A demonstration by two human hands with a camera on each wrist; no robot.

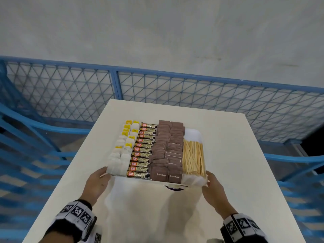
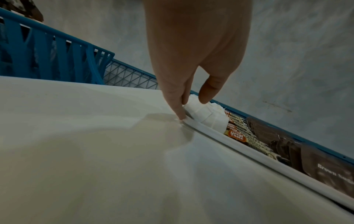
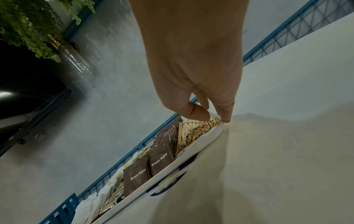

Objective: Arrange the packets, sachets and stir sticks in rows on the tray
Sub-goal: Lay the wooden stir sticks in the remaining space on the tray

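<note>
Head view: we look from above and behind, forward and down over the white table, with the tray central and a blue mesh fence beyond.

Left wrist view: we sit low, close over the table, looking along the left hand to the tray's near left corner; horizon tilted.

Right wrist view: likewise low and close, along the right hand to the near right corner; strongly tilted.

All three views share the tray's near rim and the brown sugar sachets behind it.
</note>
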